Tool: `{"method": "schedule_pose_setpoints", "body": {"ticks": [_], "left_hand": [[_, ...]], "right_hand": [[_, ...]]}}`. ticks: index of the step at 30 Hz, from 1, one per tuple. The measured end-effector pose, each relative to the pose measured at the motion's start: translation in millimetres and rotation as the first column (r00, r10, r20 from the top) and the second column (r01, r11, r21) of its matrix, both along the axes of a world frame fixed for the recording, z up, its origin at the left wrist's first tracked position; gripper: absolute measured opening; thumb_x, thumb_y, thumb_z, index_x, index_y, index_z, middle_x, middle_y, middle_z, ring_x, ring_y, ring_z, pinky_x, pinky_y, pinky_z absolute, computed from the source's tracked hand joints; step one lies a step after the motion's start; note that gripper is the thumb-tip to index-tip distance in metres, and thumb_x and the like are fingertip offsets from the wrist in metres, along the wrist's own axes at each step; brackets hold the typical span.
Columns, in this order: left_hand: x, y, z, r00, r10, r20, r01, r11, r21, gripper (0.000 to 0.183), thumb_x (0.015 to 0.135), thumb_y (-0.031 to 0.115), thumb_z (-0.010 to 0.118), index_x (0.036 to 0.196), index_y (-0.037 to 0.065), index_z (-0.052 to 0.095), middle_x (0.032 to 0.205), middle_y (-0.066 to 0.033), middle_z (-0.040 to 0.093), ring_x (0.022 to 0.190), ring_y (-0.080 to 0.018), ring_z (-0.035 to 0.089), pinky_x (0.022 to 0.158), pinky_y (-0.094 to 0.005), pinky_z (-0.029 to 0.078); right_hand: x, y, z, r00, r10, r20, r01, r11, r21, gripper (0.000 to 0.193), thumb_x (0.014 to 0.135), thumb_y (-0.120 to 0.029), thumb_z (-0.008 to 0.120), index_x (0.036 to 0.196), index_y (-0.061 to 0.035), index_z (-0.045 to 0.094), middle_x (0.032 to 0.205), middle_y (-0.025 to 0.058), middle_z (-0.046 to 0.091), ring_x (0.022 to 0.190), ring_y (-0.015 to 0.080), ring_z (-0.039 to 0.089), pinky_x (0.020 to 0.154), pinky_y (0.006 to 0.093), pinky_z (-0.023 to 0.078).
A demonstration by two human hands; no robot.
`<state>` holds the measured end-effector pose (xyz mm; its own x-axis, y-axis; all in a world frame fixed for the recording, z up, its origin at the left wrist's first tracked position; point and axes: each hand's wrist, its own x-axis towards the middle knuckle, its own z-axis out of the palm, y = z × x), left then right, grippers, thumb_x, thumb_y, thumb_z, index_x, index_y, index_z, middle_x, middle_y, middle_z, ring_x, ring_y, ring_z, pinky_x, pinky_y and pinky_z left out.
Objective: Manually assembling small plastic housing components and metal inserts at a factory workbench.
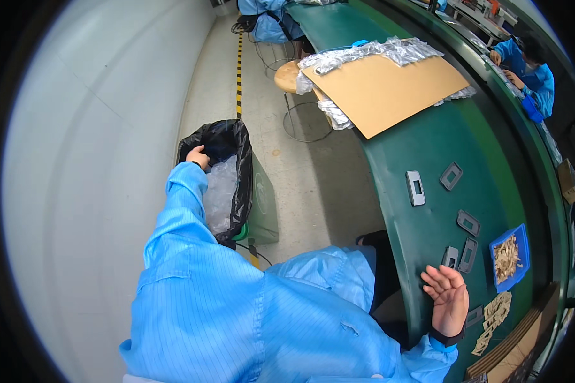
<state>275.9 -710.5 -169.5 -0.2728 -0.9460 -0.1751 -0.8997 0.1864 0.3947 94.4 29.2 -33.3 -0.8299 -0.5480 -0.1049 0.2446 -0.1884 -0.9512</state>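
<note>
Head view: the left hand (198, 156) reaches over the rim of a black-lined bin (244, 167) on the floor, fingers curled; whether they grasp anything I cannot tell. Clear plastic wrap (220, 191) fills the bin, seemingly discarded. The right hand (449, 295) rests palm up, fingers released, at the near edge of the green worktop (428, 140), beside grey rectangular frames (468, 223). A blue tray (521, 237) of tan pieces sits right.

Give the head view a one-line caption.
Left hand reaches into a black-lined bin while the open right hand rests on the green bench.
</note>
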Motion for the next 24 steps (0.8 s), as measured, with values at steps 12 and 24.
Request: {"method": "schedule_pose_setpoints", "body": {"ticks": [12, 24], "left_hand": [[-205, 153, 123, 0.362, -0.764, -0.534, 0.404, 0.645, -0.649, 0.017, 0.086, 0.006, 0.066, 0.101, 0.004, 0.074, 0.113, -0.0149, 0.07, 0.107, -0.0264, 0.067, 0.096, -0.0341, 0.051], [-544, 272, 207, 0.475, -0.837, -0.27, 0.63, 0.538, -0.56, 0.039, 0.087, 0.031, 0.063, 0.116, 0.008, 0.073, 0.111, -0.0221, 0.07, 0.104, -0.036, 0.068, 0.095, -0.0428, 0.053]], "right_hand": [[-3, -4, 1, 0.999, 0.0, 0.043, 0.004, 0.997, -0.082, 0.052, 0.101, -0.039, 0.06, 0.131, 0.0033, 0.053, 0.128, 0.022, 0.065, 0.117, 0.0298, 0.065, 0.097, 0.0352, 0.051], [3, 3, 5, 0.996, 0.082, 0.037, -0.073, 0.974, -0.214, 0.041, 0.098, -0.015, 0.067, 0.13, 0.0063, 0.054, 0.131, 0.022, 0.063, 0.121, 0.0269, 0.063, 0.102, 0.0351, 0.048]]}}
